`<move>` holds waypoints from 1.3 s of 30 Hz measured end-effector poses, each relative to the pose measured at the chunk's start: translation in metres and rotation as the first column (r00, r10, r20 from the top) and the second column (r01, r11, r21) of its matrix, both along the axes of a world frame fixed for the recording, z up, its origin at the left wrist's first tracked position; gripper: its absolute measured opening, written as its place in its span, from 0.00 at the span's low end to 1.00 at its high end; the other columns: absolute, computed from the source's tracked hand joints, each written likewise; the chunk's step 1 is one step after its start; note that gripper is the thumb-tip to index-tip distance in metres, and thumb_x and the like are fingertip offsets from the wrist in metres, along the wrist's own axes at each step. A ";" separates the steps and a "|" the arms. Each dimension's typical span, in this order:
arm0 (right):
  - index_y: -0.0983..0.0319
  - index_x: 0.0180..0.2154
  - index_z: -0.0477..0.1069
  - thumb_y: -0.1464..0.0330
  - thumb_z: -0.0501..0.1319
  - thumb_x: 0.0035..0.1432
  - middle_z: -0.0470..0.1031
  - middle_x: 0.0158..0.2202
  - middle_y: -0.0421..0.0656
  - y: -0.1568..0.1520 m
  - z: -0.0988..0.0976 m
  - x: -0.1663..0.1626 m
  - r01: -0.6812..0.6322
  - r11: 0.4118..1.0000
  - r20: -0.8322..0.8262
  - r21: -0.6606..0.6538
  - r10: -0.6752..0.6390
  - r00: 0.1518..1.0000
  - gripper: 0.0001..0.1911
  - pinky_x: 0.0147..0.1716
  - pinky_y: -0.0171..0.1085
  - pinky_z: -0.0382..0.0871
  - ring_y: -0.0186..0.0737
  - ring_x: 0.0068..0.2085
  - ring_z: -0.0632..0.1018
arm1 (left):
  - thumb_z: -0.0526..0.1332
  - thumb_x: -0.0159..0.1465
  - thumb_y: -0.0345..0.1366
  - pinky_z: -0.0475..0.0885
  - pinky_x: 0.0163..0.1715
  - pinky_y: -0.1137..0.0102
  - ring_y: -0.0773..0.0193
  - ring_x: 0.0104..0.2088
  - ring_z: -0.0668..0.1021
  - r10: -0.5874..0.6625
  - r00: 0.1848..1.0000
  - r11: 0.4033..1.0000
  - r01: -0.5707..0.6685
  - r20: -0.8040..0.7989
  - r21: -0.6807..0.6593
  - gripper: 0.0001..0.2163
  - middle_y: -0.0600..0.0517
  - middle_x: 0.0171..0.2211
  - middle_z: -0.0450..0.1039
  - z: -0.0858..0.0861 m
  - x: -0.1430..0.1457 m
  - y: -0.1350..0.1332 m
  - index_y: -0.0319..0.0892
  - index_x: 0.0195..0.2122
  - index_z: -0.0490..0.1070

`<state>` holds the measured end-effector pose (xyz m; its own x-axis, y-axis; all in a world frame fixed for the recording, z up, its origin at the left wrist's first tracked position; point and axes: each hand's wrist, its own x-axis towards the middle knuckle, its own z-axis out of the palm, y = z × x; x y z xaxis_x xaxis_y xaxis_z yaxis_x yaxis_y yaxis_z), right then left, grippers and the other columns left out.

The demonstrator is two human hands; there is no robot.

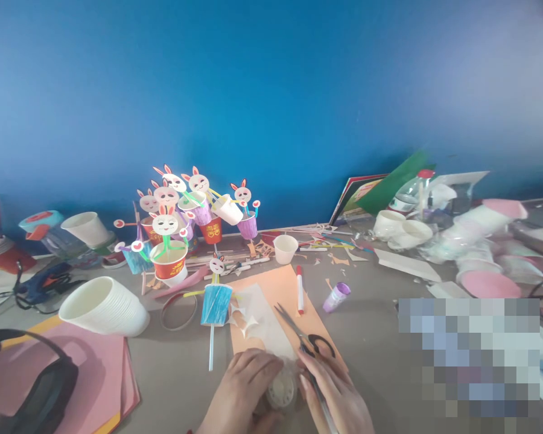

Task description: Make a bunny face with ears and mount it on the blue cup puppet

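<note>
At the bottom centre, my left hand curls its fingers against a small round whitish, see-through piece with marks around its rim. It looks like a cup lid or a roll of tape; I cannot tell which. My right hand is on the other side of it, fingers closed around a thin grey pen-like stick. Just above the hands, black-handled scissors lie on orange paper. A white paper strip with cut scraps lies there too, near a red-capped marker.
A blue cup puppet on a straw lies left of the paper, before several rabbit-faced cups. Stacked white cups, pink paper and black headphones sit left. A purple glue stick and bagged cups are right.
</note>
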<state>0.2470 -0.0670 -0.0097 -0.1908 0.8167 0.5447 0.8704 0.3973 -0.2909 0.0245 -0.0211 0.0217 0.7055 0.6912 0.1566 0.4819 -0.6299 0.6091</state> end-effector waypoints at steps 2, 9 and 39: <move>0.60 0.56 0.67 0.70 0.56 0.64 0.82 0.46 0.44 0.000 0.001 0.000 -0.003 1.000 0.004 0.000 0.003 1.000 0.18 0.42 0.41 0.79 0.51 0.50 0.80 | 0.65 0.57 0.35 0.68 0.52 0.56 0.49 0.52 0.73 -0.004 1.000 1.000 0.004 0.001 0.006 0.27 0.44 0.53 0.73 -0.001 -0.001 0.001 0.45 0.58 0.63; 0.59 0.54 0.67 0.66 0.56 0.65 0.83 0.41 0.45 -0.003 0.005 -0.002 0.045 0.999 -0.176 -0.015 -0.047 0.983 0.16 0.43 0.40 0.79 0.50 0.49 0.80 | 0.66 0.54 0.32 0.68 0.52 0.56 0.48 0.54 0.71 0.023 1.000 1.000 -0.023 0.011 0.006 0.28 0.43 0.56 0.69 -0.005 0.000 0.000 0.45 0.57 0.63; 0.57 0.27 0.59 0.71 0.52 0.56 0.64 0.21 0.34 0.023 0.068 -0.019 -0.291 0.792 -0.293 -0.537 0.149 0.944 0.07 0.22 0.30 0.58 0.34 0.23 0.69 | 0.67 0.48 0.25 0.67 0.50 0.58 0.51 0.49 0.70 0.121 0.993 0.986 -0.119 0.012 -0.113 0.26 0.45 0.48 0.69 0.012 0.013 -0.002 0.42 0.50 0.68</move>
<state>0.2285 -0.0444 0.0578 -0.3354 0.9409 0.0480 0.6621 0.2716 -0.6985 0.0375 -0.0231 0.0339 0.6139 0.7847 0.0858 0.5379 -0.4954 0.6822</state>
